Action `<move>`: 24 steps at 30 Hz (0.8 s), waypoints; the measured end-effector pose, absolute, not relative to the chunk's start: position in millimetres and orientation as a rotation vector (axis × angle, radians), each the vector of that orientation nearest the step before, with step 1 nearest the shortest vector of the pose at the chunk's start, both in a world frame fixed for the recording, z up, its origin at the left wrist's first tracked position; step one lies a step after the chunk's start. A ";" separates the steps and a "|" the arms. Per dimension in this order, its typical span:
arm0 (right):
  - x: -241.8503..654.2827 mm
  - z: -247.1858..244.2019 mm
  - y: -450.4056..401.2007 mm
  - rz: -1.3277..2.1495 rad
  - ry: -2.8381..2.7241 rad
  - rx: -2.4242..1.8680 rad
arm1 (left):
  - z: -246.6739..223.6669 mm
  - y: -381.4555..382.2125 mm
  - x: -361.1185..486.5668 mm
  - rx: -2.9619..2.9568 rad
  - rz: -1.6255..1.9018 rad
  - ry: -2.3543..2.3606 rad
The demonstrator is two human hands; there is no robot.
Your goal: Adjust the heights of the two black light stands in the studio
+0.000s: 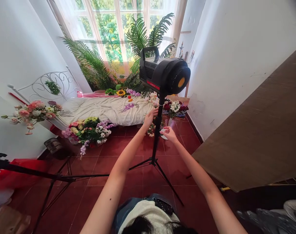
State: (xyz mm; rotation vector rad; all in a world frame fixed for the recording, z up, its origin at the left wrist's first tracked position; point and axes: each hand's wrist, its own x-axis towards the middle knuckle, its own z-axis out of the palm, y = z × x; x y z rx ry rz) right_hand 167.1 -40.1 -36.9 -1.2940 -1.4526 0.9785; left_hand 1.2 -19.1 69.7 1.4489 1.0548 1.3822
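A black studio light (165, 73) with a yellow-orange front centre sits on top of a black light stand (156, 136) in front of me. The stand's legs spread on the floor. My left hand (151, 117) is at the upper pole just below the lamp, its fingers reaching round the pole and partly hidden by it. Lower down, on the pole's right side, my right hand (169, 134) has its fingers bent together close to the pole. Whatever is between those fingertips is too small to make out.
Behind the stand is a white metal-framed bed (109, 109) with flower bunches (89, 131) along it. Palm leaves (138, 35) stand by the window. Another black stand (56, 177) crosses the left floor. A large brown board (255, 130) leans at the right.
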 end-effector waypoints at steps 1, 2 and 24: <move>163.7 -35.4 -33.5 0.901 -1.508 -1.288 | 60.8 -20.3 -4.6 1.368 1.383 1.055; 159.8 -33.1 -28.2 0.840 -1.566 -1.278 | 50.3 -21.0 -9.6 1.295 1.379 1.072; 120.1 115.1 0.7 0.328 -1.565 -0.927 | -30.1 -30.7 2.8 1.715 0.929 1.538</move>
